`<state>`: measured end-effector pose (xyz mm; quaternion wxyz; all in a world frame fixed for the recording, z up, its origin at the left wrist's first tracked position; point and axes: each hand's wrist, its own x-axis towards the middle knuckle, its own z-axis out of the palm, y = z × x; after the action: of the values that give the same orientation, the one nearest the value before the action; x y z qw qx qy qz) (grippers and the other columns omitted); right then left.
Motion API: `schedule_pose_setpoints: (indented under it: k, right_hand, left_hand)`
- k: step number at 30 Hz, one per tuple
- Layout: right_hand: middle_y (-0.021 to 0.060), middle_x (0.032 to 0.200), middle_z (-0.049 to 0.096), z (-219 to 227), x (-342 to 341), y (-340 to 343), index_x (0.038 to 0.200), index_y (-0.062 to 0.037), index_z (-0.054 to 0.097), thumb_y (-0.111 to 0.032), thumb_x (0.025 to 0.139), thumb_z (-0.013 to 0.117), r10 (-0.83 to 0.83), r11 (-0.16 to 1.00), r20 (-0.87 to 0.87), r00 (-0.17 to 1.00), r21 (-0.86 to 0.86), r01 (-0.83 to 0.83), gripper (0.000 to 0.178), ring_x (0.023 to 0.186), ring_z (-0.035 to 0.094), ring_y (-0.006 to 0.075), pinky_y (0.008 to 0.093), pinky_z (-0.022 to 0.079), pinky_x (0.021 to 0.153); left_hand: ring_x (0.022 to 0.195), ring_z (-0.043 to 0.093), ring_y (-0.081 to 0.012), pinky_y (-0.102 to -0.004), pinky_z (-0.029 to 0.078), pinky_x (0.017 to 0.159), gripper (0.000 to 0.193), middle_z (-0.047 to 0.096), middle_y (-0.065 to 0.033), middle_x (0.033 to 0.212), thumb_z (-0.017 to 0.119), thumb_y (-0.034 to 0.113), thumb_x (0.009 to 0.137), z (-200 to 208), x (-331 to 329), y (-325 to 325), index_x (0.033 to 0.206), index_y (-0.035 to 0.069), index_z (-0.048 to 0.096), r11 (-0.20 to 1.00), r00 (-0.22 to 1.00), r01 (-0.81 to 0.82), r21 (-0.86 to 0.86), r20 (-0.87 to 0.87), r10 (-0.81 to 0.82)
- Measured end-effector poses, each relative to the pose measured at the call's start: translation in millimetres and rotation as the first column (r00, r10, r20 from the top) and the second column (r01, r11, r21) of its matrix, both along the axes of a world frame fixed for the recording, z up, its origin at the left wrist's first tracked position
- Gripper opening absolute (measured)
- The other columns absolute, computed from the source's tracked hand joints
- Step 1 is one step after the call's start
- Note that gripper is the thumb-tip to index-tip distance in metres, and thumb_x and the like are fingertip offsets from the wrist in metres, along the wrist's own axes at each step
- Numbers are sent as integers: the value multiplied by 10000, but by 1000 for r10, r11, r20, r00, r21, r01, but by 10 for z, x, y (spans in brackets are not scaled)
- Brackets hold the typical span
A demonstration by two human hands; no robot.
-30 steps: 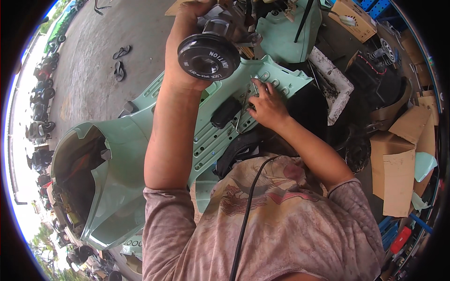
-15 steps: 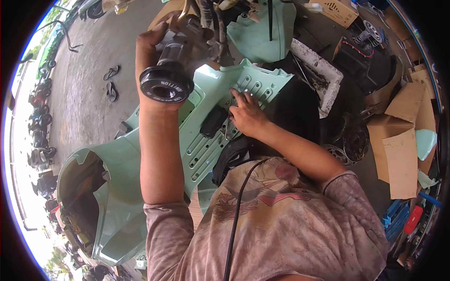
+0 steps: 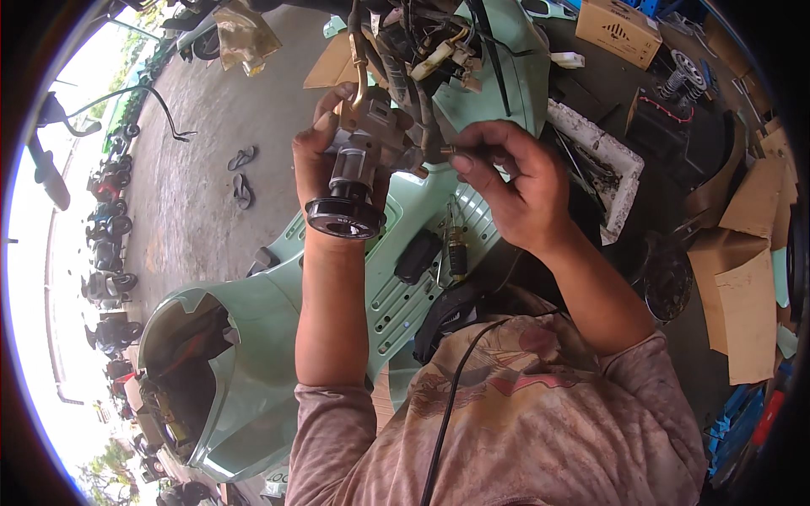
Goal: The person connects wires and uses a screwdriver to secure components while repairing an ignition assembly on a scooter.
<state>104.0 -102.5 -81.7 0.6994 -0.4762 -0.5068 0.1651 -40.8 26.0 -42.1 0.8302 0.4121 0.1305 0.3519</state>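
Observation:
My left hand is wrapped around a metal ignition lock with a round black collar, holding it up in front of me. A bent brass-coloured rod runs down to its top. My right hand is raised beside the lock, thumb and forefinger pinched on a small screw whose end points at the lock's side. Below, a screwdriver and a black pouch-like piece lie on the slotted floorboard of the mint-green scooter body.
Dark wiring with connectors hangs just beyond the lock. To the right are a white foam tray of parts, a shock absorber and an open cardboard box. Sandals lie on the floor, left.
My right hand has lifted from the floorboard to the lock's side, now pinching a small screw; the screwdriver shows where it was. The lock has tilted, and the whole view has shifted.

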Motion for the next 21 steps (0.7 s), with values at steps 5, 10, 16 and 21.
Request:
schedule_pose_setpoints:
  k: [5,10,16,21]
  right_hand:
    - [60,884,690,578,6,207,1016,-1,633,-102,883,678,-14,999,248,969,46,3,173,788,666,127,261,529,717]
    - [76,887,697,560,-110,336,1007,-15,640,-112,886,673,-35,999,238,971,48,24,158,777,677,145,273,530,706]
    - [117,862,689,577,-162,327,959,-7,621,-111,877,660,-40,997,219,975,77,24,138,766,680,240,326,533,690]
    - [115,847,690,584,-137,324,959,7,628,-105,871,661,68,997,103,992,24,-71,147,746,690,226,308,534,686]
  left_hand:
    - [976,640,-240,-378,527,868,551,630,-108,1126,599,427,807,-17,20,-36,1250,104,545,991,990,-134,11,34,134]
    - [980,613,-267,-378,530,857,455,574,-158,1130,509,288,863,29,49,-50,1247,47,460,973,984,-175,151,50,170]
    - [987,581,-202,-317,485,866,395,573,-120,1093,505,254,882,79,57,-166,1216,44,478,859,923,-331,391,-56,382]
    - [941,562,-152,-274,468,813,369,575,-81,1042,515,230,890,106,81,-242,1219,68,477,760,857,-409,506,-73,510]
